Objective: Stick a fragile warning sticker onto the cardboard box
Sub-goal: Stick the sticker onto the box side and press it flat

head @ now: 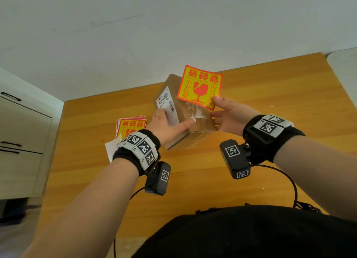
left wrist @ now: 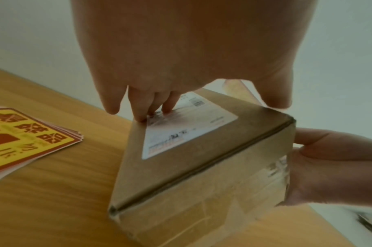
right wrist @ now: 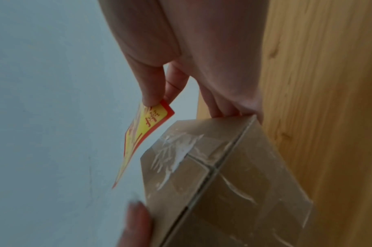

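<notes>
Cardboard box [head: 184, 112] is tilted up off the wooden table [head: 270, 95], one lower corner near or on the tabletop, held btwn both hands. Left hand [head: 166, 125] grips it from the left: fingers curled over the face w/ the white shipping label [head: 166, 103], thumb stretched across the taped side. In the left wrist view the fingertips [left wrist: 141, 117] press at the label's edge.

Right hand [head: 230, 114] is on the box's right side; thumb and forefinger pinch the lower right corner of the fragile sticker [head: 200, 86], which stands above the box top, not yet stuck down. Its other fingers touch the box's right edge, prob. steadying it; right wrist view is blurry there.

Stack of spare stickers [head: 131, 125] lies on the table left of the left hand.
</notes>
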A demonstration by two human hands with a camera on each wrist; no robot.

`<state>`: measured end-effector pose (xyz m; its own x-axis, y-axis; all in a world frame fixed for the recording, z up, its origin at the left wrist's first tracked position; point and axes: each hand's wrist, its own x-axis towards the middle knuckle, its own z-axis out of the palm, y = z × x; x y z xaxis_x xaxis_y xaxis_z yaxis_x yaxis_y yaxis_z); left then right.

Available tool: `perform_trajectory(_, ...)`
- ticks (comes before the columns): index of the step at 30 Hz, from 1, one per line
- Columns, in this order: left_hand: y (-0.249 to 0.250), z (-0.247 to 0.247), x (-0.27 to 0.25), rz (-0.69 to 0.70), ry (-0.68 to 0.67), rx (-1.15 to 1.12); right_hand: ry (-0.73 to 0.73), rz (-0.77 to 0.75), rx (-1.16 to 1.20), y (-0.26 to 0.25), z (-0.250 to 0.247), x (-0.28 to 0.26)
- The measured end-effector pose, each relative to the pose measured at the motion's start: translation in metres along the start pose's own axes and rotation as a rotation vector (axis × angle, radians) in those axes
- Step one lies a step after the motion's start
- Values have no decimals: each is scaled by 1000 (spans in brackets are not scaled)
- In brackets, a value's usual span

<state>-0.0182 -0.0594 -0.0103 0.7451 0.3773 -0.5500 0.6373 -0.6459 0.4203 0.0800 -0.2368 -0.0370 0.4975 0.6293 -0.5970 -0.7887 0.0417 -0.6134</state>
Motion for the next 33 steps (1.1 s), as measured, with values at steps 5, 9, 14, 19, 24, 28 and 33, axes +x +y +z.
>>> perform_trajectory(5, -2, -2, 0, 64, -44, -1, 32, -8, -24, -2, 5, -7)
perform_trajectory(9, -1, -1, 2, 105, -33, -116, 74, -28, -98, -4, 8, -16)
perform_trajectory(14, 0, 5, 3, 152, 8, -150, 133, -79, -185, -13, 17, -25)
perform_trajectory(19, -5, 14, 2, 156, 37, -173, 210, -107, -345, -18, 22, -28)
perform_trajectory(24, -5, -2, 5, 111, 196, -517, 334, -239, -484, -23, 31, -29)
perform_trajectory(28, 3, -17, 0, 193, 147, -622, 284, -260, -555, -28, 40, -33)
perform_trajectory(33, 3, -19, 4, 253, 215, -609, 321, -314, -626, -31, 43, -33)
